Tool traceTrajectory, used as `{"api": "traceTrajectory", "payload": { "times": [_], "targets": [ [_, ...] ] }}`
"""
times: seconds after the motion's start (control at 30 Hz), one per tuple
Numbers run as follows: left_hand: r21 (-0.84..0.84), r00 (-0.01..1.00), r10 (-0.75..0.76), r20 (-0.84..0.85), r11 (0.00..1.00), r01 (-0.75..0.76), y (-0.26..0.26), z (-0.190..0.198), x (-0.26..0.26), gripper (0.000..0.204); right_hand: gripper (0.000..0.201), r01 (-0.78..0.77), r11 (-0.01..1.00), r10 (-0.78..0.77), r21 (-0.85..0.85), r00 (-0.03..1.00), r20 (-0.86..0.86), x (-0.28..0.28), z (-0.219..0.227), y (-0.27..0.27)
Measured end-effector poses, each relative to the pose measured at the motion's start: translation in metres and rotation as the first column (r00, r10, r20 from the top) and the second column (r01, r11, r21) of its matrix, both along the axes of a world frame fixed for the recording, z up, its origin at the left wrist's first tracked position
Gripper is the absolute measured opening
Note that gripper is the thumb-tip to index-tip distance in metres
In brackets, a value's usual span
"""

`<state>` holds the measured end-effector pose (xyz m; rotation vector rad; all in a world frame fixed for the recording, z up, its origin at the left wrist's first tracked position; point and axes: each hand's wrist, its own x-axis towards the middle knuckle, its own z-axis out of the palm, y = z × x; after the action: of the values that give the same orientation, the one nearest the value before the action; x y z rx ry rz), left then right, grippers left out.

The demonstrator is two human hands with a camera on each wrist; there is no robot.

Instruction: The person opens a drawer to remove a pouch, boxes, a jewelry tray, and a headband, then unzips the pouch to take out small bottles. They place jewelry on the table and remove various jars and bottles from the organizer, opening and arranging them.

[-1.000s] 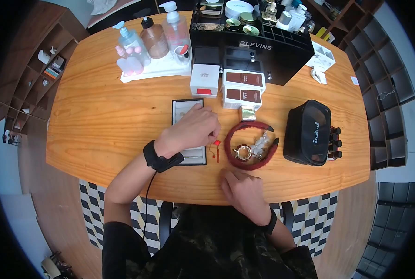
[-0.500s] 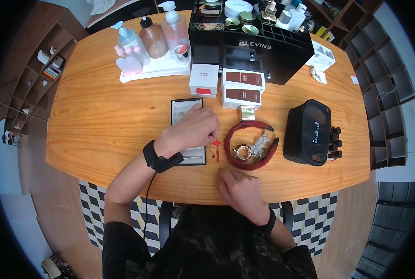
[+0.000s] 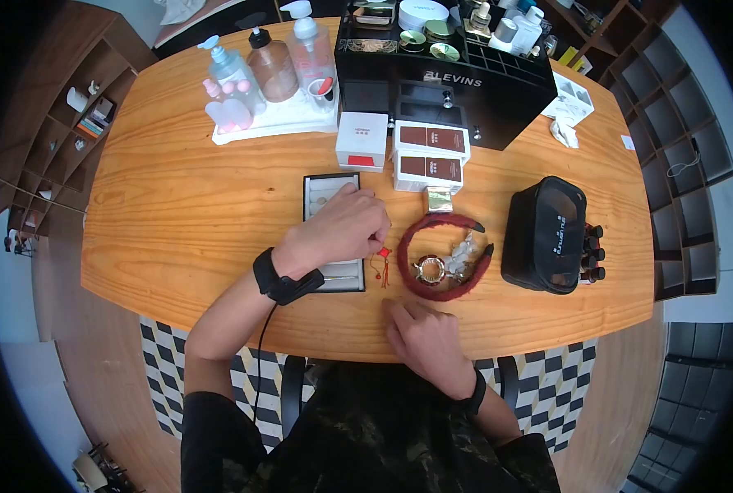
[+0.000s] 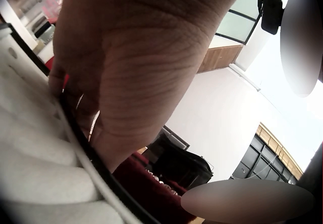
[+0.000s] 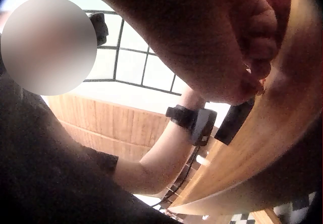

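My left hand point(image 3: 339, 228) reaches across a black-rimmed jewellery tray point(image 3: 342, 286) with pale padded rolls. Its bent fingers come down just past the tray's right rim and pinch the top of a red tasselled charm point(image 3: 384, 255). The tassel and a thin cord with a small red bead lie on the wood below the fingertips. In the left wrist view the palm hides most of the grip, and the padded rolls point(image 4: 45, 178) fill the lower left. Near the table's front edge my right hand point(image 3: 429, 338) rests with loosely curled fingers and holds nothing.
Right of the charm, a dark red fuzzy headband point(image 3: 405, 267) surrounds a gold-toned ring-shaped piece point(image 3: 429, 269) and a whitish accessory point(image 3: 463, 256). A black zip case point(image 3: 543, 234) stands farther right. White boxes point(image 3: 362, 141) and a black cosmetics organizer point(image 3: 457, 90) stand behind.
My left hand stays almost in place while the charm's tassel strands shift slightly. The right hand has slid a little to the left.
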<state>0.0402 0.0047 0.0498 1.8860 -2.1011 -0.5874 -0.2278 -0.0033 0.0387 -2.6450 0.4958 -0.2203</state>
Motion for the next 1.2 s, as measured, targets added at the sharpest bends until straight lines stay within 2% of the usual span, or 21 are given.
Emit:
{"api": "traceTrajectory", "payload": {
  "times": [0.13,0.23,0.3,0.33,0.4,0.53,0.6,0.73,0.83,0.93,1.03,1.1,1.2],
  "targets": [
    [0.012,1.0,-0.002,0.008,1.0,0.002,-0.001,0.001,-0.001,0.008,0.041,0.019,1.0,-0.019,-0.018,1.0,0.02,0.001,-0.001,0.001],
    [0.022,1.0,-0.01,0.018,1.0,0.009,0.0,0.003,0.0,0.011,0.037,0.077,0.996,-0.076,0.035,0.996,-0.042,0.003,0.003,0.002],
    [-0.088,0.999,0.013,-0.043,0.996,-0.017,0.005,0.004,0.0,0.014,0.041,0.068,0.997,-0.065,0.032,0.994,-0.085,0.002,0.001,0.001],
    [-0.087,0.999,0.014,-0.042,0.996,-0.018,0.009,0.009,0.0,0.014,0.041,0.067,0.997,-0.064,0.033,0.994,-0.085,0.001,0.0,0.001],
    [-0.224,0.992,0.059,-0.114,0.971,-0.083,0.022,0.023,0.003,0.016,0.037,0.08,0.996,-0.08,0.038,0.997,-0.012,-0.003,-0.004,0.003],
    [-0.133,0.995,0.087,-0.048,0.987,-0.092,0.067,0.04,0.01,0.013,0.033,0.085,0.993,-0.09,0.079,0.994,0.063,-0.004,0.001,0.0],
    [-0.034,0.994,0.105,-0.014,0.994,-0.106,0.088,0.043,0.008,0.012,0.03,0.038,0.998,-0.043,0.04,0.992,0.118,-0.001,0.005,-0.001],
    [-0.029,0.978,0.18,-0.106,0.982,-0.184,0.109,0.033,-0.001,0.01,0.028,0.002,0.999,-0.007,0.045,0.992,0.126,0.004,0.01,0.001],
    [-0.037,0.972,0.224,-0.069,0.973,-0.226,0.114,0.035,-0.006,0.011,0.026,-0.02,0.999,0.013,0.042,0.989,0.15,0.007,0.012,0.003],
    [-0.067,0.978,0.206,-0.036,0.976,-0.208,0.113,0.035,-0.007,0.011,0.025,-0.018,0.999,0.011,0.039,0.985,0.17,0.007,0.013,0.004],
    [-0.065,0.976,0.212,0.057,0.976,-0.208,0.113,0.04,-0.014,0.011,0.019,0.018,0.997,-0.032,0.081,0.983,0.179,0.005,0.013,0.004],
    [-0.043,0.957,0.223,0.186,0.975,-0.219,0.112,0.046,-0.019,0.01,0.018,0.014,0.997,-0.029,0.082,0.981,0.191,0.004,0.015,0.004],
    [-0.009,0.96,0.195,0.201,0.98,-0.197,0.11,0.047,-0.018,0.009,0.017,-0.001,0.997,-0.016,0.078,0.976,0.216,0.003,0.009,0.004]
  ]
}}
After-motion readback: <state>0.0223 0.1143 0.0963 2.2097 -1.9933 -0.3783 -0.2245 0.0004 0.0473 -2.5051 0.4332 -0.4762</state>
